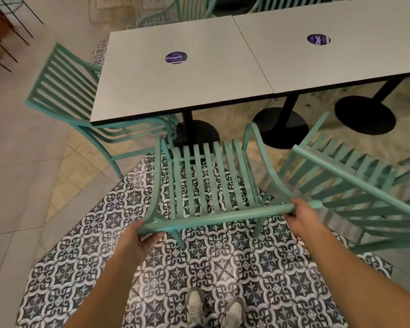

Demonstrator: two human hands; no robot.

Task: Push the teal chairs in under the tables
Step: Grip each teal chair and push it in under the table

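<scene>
My left hand [144, 235] and right hand [302, 215] gripped the teal chair's top rail [213, 220], seat short of the grey table [175, 81].

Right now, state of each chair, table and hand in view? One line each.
Teal slatted metal chair in the middle: upright, seat still out in front of the table, held by its top rail.
Left hand: grips the rail's left end.
Right hand: grips the rail's right end.
Teal chair at the table's left end: seat partly under the tabletop.
Teal chair on the right: pulled out, angled.
Grey square table: bare but for a round purple sticker.
</scene>
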